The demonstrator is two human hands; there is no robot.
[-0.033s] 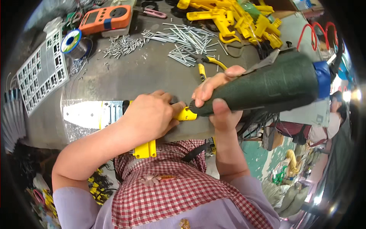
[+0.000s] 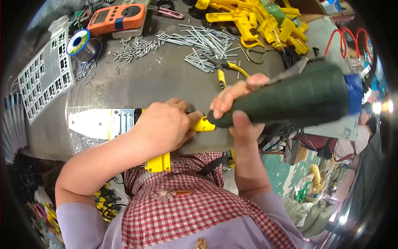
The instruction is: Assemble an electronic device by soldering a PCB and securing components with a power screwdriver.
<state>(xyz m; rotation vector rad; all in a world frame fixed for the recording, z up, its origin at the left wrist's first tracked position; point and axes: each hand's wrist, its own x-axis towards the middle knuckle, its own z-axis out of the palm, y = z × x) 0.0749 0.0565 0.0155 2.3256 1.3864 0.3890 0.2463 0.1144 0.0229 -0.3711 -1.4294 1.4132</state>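
Note:
My left hand presses down on a yellow plastic tool housing at the table's near edge, its fingers closed round it. Much of the housing is hidden under that hand; a yellow end shows past the fingertips. To its left lies a white tapered plate, partly over clear plastic wrap. My right hand grips a thick, dark green wrapped power screwdriver with a blue band at its back end. Its narrow tip meets the yellow end; the exact contact is hidden.
Beyond my hands are yellow-handled pliers, long screws, short screws and several yellow housings. At the left are a solder spool, an orange meter and a label sheet. A person is far right.
The back end of the green screwdriver has swung slightly down and to the right. My left hand and the yellow housing stay in place.

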